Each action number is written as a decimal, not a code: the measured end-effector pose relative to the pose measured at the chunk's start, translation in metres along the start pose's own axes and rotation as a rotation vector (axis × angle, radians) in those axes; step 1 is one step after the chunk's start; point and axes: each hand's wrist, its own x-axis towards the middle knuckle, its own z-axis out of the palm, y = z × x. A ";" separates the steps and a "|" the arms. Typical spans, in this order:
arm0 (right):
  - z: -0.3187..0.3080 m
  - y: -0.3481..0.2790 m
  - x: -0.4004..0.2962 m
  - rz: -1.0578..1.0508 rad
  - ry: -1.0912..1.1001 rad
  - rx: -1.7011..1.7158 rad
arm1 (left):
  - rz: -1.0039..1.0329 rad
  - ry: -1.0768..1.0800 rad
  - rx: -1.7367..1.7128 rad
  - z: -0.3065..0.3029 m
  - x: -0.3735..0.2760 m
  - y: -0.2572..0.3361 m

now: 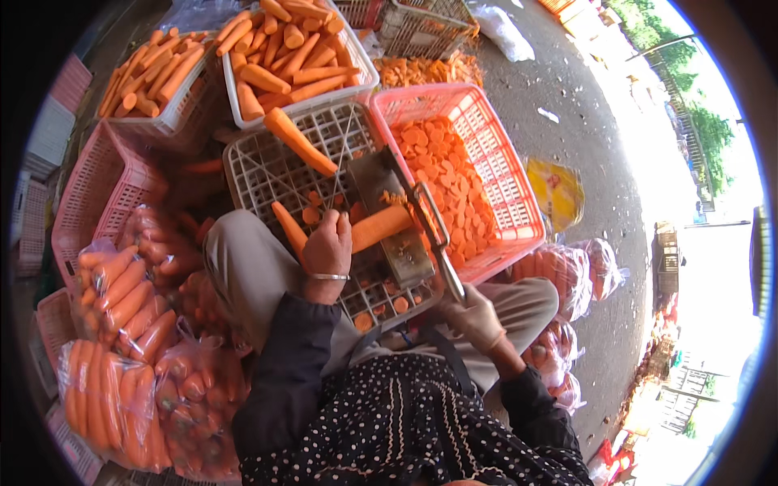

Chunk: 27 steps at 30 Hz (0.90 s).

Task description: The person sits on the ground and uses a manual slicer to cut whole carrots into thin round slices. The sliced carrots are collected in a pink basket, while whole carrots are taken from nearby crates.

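My left hand (328, 246), a metal bangle at its wrist, has curled fingers at the near end of a thick peeled carrot (382, 227). The carrot's other end lies at the blade of a metal lever slicer (410, 258). My right hand (471, 316) grips the slicer's long metal handle (448, 276). Beneath the slicer is an upturned grey plastic crate (255, 164). A smaller carrot (289, 225) lies partly hidden behind my left hand, and another carrot (301, 143) rests farther up. Round carrot slices (440, 164) fill much of the pink basket (510, 176) beyond the blade.
A white crate (368, 70) and a second crate (173, 121) are heaped with peeled carrots. Bagged carrots (109, 389) are stacked at left; more bags (562, 276) stand at right. Carrot peelings (425, 70) lie behind the basket. A pink crate (91, 182) stands at far left.
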 end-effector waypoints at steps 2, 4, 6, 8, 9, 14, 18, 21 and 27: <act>-0.014 -0.046 -0.030 0.016 -0.005 0.002 | 0.124 0.073 0.030 0.003 -0.001 0.000; -0.025 -0.047 -0.036 -0.094 0.061 -0.096 | 0.270 0.163 0.051 0.003 -0.010 0.006; -0.036 -0.066 -0.045 -0.101 0.036 -0.078 | 0.409 0.199 0.166 0.014 -0.011 0.023; -0.054 -0.105 -0.052 0.110 -0.072 0.169 | 0.408 0.186 0.232 0.020 -0.012 0.030; -0.063 -0.109 -0.049 0.121 -0.118 0.192 | 0.394 0.203 0.228 0.022 -0.008 0.028; -0.041 -0.094 -0.051 0.094 -0.013 -0.050 | 0.445 0.174 0.214 0.014 -0.018 0.029; 0.022 0.012 -0.013 -0.144 0.225 -0.180 | 0.409 0.174 0.136 0.015 -0.023 0.022; 0.044 0.047 0.026 -0.211 0.305 -0.203 | 0.385 0.164 0.057 0.015 -0.023 0.017; -0.011 -0.063 -0.041 0.043 0.043 0.145 | 0.512 0.202 0.071 0.011 -0.020 0.022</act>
